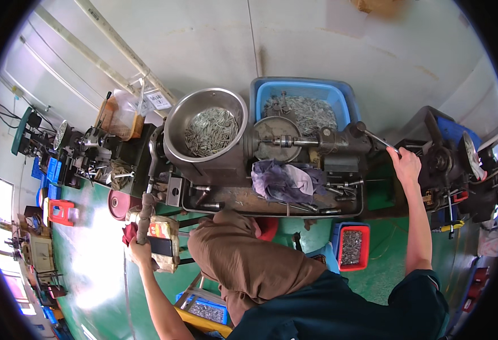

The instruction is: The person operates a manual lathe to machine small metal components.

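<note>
My left hand (140, 253) is closed around the lower end of a long lever (145, 218) with a thick wrapped grip. That lever runs up to the left end of a small bench lathe (217, 174). A bit of dark red cloth (128, 232) shows beside the fingers. Out to the right, my right hand (406, 166) grips the end of a thin metal lever (378, 137) on the lathe's tailstock (339, 144). Between the two hands, a chuck and spindle (285, 141) point toward the headstock. A crumpled purple-grey rag (283, 180) lies on the lathe bed.
A steel pot (172, 126) of small metal pins sits on the headstock. Behind the spindle is a blue basin (342, 97) of similar parts. Several tools lie in the metal tray (234, 211). A red bin (364, 249) of parts stands on the green floor, with more machines either side.
</note>
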Demonstrator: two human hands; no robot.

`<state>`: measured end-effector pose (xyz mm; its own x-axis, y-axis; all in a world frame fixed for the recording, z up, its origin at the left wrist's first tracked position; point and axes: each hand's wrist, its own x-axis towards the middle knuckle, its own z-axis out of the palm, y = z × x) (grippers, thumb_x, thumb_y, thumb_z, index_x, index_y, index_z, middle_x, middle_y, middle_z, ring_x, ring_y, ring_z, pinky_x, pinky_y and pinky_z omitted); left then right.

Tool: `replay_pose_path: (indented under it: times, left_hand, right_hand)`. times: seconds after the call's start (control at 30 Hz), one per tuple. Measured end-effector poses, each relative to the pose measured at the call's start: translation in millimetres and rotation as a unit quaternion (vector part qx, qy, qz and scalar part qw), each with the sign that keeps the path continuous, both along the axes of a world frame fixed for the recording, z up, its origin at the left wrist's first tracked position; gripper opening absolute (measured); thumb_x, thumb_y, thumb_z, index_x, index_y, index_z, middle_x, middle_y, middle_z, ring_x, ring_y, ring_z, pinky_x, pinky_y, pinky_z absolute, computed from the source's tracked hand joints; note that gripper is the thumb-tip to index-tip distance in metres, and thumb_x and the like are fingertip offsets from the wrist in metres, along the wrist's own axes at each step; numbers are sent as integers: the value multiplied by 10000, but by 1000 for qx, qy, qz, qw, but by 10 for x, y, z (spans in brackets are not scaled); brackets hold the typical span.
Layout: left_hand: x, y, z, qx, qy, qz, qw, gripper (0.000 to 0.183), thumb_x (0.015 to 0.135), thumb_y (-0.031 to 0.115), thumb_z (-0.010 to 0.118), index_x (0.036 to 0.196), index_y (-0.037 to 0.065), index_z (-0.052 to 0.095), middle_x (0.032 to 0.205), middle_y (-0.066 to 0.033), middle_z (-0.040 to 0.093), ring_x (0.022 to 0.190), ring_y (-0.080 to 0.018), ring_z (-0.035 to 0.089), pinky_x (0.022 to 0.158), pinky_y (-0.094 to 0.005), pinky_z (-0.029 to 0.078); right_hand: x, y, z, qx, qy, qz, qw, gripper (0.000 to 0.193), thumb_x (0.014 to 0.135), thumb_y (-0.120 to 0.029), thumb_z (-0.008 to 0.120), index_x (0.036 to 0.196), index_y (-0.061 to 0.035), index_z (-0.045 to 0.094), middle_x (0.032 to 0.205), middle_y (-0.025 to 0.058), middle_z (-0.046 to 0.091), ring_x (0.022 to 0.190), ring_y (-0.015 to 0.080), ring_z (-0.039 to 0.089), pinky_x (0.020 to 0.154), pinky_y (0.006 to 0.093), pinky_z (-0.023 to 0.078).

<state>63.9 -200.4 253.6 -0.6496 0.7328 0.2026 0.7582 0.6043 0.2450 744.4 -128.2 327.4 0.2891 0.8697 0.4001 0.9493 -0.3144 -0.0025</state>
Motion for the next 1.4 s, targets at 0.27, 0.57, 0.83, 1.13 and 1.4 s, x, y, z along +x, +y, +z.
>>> replay_pose_path:
  times: [0.27, 0.57, 0.83, 1.13, 1.4]
  left_hand:
    - [-15, 7, -20, 7, -15, -11, 1000, 239, 630, 195, 605, 785, 13, 590, 718, -179, 581, 687, -343, 558, 620, -400, 423]
    - [3, 39, 19, -7, -27, -2, 1000, 204, 630, 194, 596, 758, 36, 587, 680, -164, 577, 666, -345, 553, 606, -404, 422]
    - [43, -80, -88, 9, 10, 29, 999, 214, 609, 210, 604, 732, 35, 596, 669, -181, 580, 654, -347, 566, 574, -425, 430]
    - [720, -200, 25, -29, -9, 74, 997, 245, 593, 205, 615, 772, 38, 600, 682, -183, 584, 659, -354, 567, 591, -424, 441]
    - [895, -191, 177, -14, -38, 79, 996, 213, 612, 231, 598, 717, 46, 581, 667, -178, 576, 667, -361, 556, 594, -433, 427]
  right_hand:
    - [-26, 436, -33, 215, -150, 40, 964, 275, 724, -326, 578, 760, -56, 553, 829, 82, 549, 894, 268, 484, 735, 409, 362]
    - [-1821, 1403, -185, -27, 229, 280, 932, 133, 603, -232, 617, 675, -120, 630, 748, 88, 603, 814, 268, 542, 728, 382, 425]
    - [-2339, 1504, -351, -176, 363, 321, 857, 141, 558, -182, 613, 657, -84, 639, 699, 97, 614, 721, 253, 590, 707, 331, 451]
    - [-2363, 1530, -395, -178, 348, 335, 857, 161, 571, -202, 598, 682, -92, 636, 735, 87, 613, 757, 260, 577, 716, 337, 443]
    - [-2279, 1576, -152, -270, 207, 264, 902, 190, 585, -275, 602, 719, -146, 641, 820, 72, 614, 927, 243, 514, 809, 386, 379]
